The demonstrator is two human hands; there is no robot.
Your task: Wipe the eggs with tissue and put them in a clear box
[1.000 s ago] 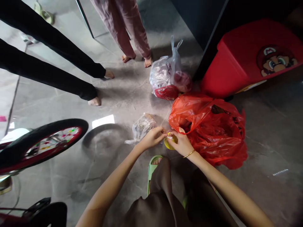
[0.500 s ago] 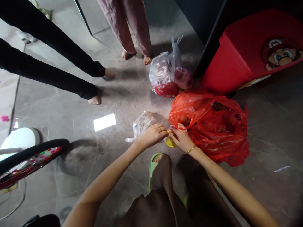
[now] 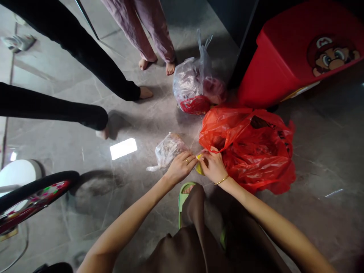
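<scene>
While I watch frame centre: left hand (image 3: 180, 168), right hand (image 3: 214, 169) both pinch yellow item (image 3: 198, 167), lying between them, equally near; red bag (image 3: 256, 151) touches right hand.

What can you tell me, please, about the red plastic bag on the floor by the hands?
The red plastic bag is thin, glossy, crumpled film, slumped on the grey floor with its mouth gaping and something dark inside. The right hand touches its near edge; a clear bag and a red container stand just behind it.
</scene>
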